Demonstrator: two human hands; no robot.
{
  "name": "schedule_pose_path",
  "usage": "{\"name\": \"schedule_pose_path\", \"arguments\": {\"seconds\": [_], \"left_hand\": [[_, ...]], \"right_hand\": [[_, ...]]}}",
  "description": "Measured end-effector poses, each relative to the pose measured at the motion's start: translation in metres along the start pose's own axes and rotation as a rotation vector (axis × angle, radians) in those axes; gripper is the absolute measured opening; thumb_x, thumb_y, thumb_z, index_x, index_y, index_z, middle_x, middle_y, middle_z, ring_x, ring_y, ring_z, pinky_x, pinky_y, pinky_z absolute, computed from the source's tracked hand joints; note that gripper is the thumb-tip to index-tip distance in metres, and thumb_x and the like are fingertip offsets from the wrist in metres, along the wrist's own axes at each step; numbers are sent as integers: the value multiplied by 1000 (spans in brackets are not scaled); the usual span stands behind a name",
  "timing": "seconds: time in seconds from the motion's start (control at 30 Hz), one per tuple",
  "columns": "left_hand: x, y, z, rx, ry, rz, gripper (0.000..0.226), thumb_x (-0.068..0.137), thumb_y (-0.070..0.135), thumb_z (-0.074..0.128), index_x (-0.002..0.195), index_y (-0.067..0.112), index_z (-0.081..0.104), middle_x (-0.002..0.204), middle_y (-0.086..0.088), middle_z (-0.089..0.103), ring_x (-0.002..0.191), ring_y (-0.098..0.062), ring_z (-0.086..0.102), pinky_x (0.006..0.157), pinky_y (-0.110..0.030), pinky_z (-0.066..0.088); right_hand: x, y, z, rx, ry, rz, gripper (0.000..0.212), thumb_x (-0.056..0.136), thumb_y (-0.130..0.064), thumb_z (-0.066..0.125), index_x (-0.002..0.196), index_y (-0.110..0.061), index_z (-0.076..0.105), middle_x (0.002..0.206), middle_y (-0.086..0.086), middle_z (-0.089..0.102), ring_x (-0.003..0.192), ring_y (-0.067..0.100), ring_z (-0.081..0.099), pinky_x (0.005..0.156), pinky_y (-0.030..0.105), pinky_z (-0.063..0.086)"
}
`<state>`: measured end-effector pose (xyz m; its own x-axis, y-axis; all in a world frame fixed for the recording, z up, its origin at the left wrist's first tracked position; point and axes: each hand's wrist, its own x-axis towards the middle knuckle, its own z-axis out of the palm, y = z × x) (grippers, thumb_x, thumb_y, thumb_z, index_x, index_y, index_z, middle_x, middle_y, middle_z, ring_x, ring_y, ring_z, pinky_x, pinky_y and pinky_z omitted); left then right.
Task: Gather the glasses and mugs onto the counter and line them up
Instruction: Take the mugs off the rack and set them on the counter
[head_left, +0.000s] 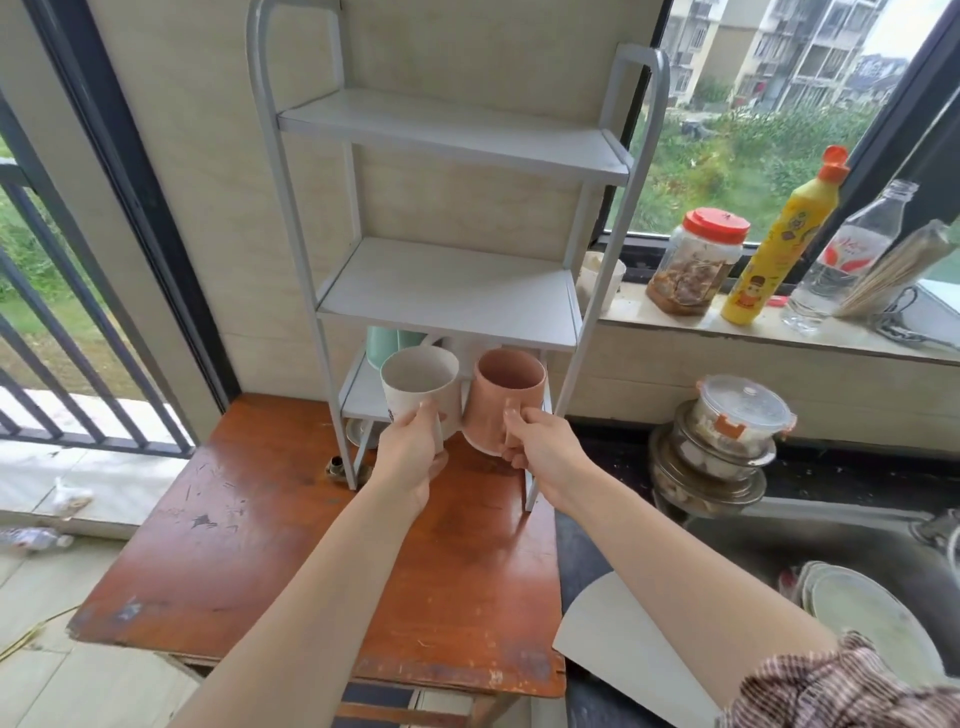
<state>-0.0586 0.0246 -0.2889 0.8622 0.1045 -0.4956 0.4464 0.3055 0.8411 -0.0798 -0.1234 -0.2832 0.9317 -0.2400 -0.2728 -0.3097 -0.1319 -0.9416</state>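
Observation:
My left hand (413, 457) grips the handle of a white mug (415, 382), held in the air in front of the bottom shelf of a white rack (452, 291). Beside it my right hand (540, 449) grips the handle of a pink mug (506, 395), also lifted and nearly touching the white one. Both mugs tilt with their mouths toward me. Behind them, on the bottom shelf, stand mint-green cups (387, 340), partly hidden. The rack stands on a worn wooden table (249, 545).
The windowsill at right holds a red-lidded jar (696, 260), a yellow squeeze bottle (779, 244) and a clear bottle (841, 260). Stacked lidded bowls (727, 436) sit on the dark counter. A sink with plates (872, 618) lies lower right, a grey board (623, 639) beside it.

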Motion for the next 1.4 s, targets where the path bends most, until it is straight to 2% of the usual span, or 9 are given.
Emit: {"name": "schedule_pose_path", "arguments": {"seconds": [0.13, 0.37, 0.47, 0.57, 0.67, 0.83, 1.07, 1.2, 1.4], "left_hand": [[-29, -12, -2, -52, 0, 48, 19, 95, 35, 50, 109, 23, 49, 105, -2, 57, 103, -22, 56, 78, -31, 52], [-101, -61, 19, 101, -21, 140, 33, 98, 35, 40, 69, 24, 49, 69, 1, 46, 64, -14, 45, 67, -31, 42], [-136, -99, 38, 196, -74, 125, 32, 98, 38, 37, 83, 18, 57, 75, -4, 50, 66, -16, 45, 69, -34, 41], [-176, -135, 64, 282, -154, 69, 35, 97, 41, 36, 108, 13, 54, 87, -5, 54, 74, -16, 49, 71, -33, 46], [-222, -171, 93, 314, -228, 36, 32, 96, 40, 38, 88, 14, 55, 73, -3, 46, 62, -16, 42, 59, -27, 38], [-306, -236, 150, 408, -357, -14, 31, 97, 42, 38, 78, 21, 51, 75, 2, 47, 62, -15, 47, 62, -27, 45], [-426, -321, 228, 568, -585, -133, 29, 94, 41, 43, 82, 17, 53, 81, -5, 53, 68, -22, 52, 67, -31, 48], [-494, -364, 278, 632, -761, -180, 30, 93, 33, 44, 108, 8, 52, 82, -11, 51, 49, -17, 40, 39, -20, 33], [-586, -440, 353, 743, -888, -238, 28, 92, 25, 48, 116, 13, 44, 99, -8, 53, 86, -23, 54, 69, -30, 49]], "right_hand": [[-27, 2, -17, 74, -25, -37, 50, 96, -36, 52, 54, -11, 48, 67, 5, 58, 66, 20, 52, 57, 25, 42], [-100, 22, -90, 91, -57, -30, 51, 96, -31, 54, 51, -10, 48, 59, 2, 57, 51, 15, 50, 45, 20, 37], [-141, 36, -130, 50, -2, -3, 45, 96, -31, 55, 60, -5, 53, 57, 2, 59, 47, 13, 49, 43, 17, 39], [-189, 57, -178, 12, 75, 19, 42, 95, -29, 55, 59, -8, 56, 60, 4, 61, 43, 10, 51, 42, 17, 40], [-241, 85, -229, 19, 169, 34, 41, 95, -25, 57, 57, -8, 55, 60, 7, 61, 46, 14, 53, 36, 15, 37], [-336, 134, -315, 85, 309, 90, 40, 95, -25, 55, 58, -10, 52, 60, 4, 59, 51, 18, 53, 36, 15, 33], [-466, 192, -425, 156, 582, 189, 38, 96, -23, 53, 62, -8, 54, 64, 6, 58, 48, 16, 50, 38, 18, 35], [-528, 224, -479, 188, 747, 250, 38, 97, -25, 51, 63, -8, 56, 67, 6, 60, 52, 17, 51, 48, 24, 38], [-606, 282, -563, 297, 1021, 320, 41, 96, -24, 52, 58, -8, 53, 68, 7, 61, 50, 18, 50, 47, 23, 38]]}}
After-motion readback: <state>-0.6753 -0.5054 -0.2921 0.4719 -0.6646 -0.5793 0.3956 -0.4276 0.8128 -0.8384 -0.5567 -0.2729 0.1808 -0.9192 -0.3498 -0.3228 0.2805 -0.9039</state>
